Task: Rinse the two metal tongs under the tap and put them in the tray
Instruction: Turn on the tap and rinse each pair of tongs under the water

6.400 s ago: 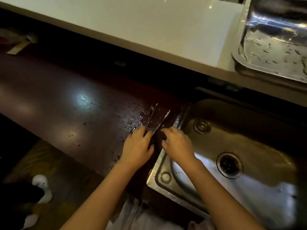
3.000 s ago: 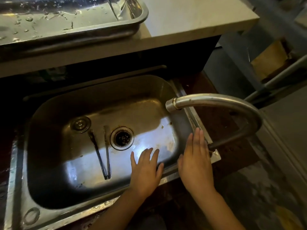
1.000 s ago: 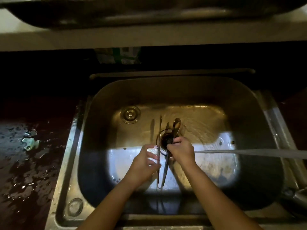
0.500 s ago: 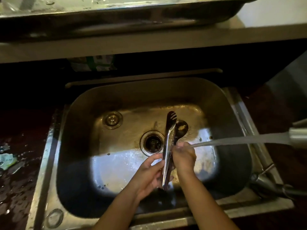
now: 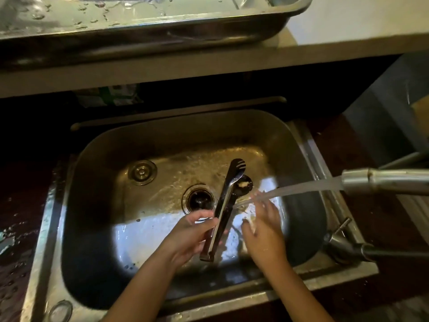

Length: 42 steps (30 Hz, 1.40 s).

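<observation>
Two metal tongs lie together in my left hand, which grips them near the hinge end over the sink. Their tips point away from me, one slotted, one rounded. The tap spout reaches in from the right, and its running water strikes the tongs' middle and the fingers of my right hand. That hand is just right of the tongs, fingers spread, holding nothing. The wet metal tray sits on the pale counter above the sink.
The drain lies just left of the tongs, with a round overflow cover further left. The tap base and lever stand at the sink's right rim. Dark wet worktop flanks the sink's left side.
My right hand has let go of the tongs and shifted right into the water stream. My left hand now holds both tongs alone, slightly lower in the sink.
</observation>
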Each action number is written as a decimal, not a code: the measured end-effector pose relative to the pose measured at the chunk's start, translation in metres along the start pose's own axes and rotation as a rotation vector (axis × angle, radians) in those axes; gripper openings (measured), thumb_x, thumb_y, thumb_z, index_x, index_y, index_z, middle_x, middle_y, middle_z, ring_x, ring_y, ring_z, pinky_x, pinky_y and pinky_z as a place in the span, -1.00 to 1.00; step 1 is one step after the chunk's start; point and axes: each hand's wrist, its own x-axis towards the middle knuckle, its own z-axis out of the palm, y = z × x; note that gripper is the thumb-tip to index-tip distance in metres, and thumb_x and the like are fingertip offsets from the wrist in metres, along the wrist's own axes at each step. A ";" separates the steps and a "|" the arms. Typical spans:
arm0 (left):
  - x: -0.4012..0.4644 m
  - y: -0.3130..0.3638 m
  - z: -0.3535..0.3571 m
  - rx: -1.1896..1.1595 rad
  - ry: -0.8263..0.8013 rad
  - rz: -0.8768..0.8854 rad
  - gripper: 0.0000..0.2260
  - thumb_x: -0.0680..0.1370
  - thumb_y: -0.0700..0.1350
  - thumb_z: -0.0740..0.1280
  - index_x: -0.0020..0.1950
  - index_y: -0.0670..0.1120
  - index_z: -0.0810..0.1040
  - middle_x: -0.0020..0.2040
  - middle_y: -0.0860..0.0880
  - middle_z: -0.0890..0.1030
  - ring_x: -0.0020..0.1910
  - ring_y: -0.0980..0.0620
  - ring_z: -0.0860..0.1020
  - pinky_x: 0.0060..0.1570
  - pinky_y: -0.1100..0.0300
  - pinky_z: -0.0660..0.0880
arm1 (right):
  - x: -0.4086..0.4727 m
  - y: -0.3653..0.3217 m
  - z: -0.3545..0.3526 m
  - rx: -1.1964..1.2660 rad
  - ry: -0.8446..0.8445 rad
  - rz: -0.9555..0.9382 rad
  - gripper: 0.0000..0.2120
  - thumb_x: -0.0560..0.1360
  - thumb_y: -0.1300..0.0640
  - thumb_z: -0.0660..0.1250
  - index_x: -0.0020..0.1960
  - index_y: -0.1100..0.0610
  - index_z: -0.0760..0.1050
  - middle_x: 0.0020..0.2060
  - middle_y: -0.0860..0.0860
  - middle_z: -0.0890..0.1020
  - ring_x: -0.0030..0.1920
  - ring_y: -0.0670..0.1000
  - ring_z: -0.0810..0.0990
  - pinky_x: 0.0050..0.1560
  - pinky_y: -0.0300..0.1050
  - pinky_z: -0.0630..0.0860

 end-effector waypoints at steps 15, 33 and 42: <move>-0.022 0.014 -0.025 0.194 -0.006 0.012 -0.91 0.47 -0.24 0.35 -0.07 -0.10 0.49 -0.19 -0.26 0.71 -0.26 -0.09 0.68 -0.20 0.11 0.52 | 0.038 0.009 -0.003 -0.157 -0.137 -0.337 -0.50 0.49 0.26 0.23 0.39 -0.01 0.29 0.46 -0.07 0.28 0.45 -0.12 0.15 0.49 -0.15 0.08; 0.007 0.010 -0.007 0.292 -0.085 -0.031 -0.83 0.49 -0.22 0.34 0.07 -0.17 0.52 -0.08 -0.21 0.63 -0.19 -0.03 0.59 -0.27 0.22 0.49 | 0.006 0.014 -0.005 -0.205 -0.271 -0.579 -0.60 0.44 0.25 0.26 0.25 0.01 0.44 0.29 0.01 0.47 0.30 0.02 0.40 0.33 -0.15 0.34; 0.028 0.020 0.014 0.252 -0.127 0.022 -0.95 0.51 -0.28 0.28 -0.05 -0.17 0.50 -0.16 -0.21 0.54 -0.28 0.03 0.55 -0.36 0.25 0.55 | -0.010 -0.001 -0.027 -0.160 -0.401 -0.721 -0.60 0.40 0.31 0.23 0.20 0.10 0.54 0.23 0.08 0.56 0.25 0.08 0.50 0.30 -0.09 0.37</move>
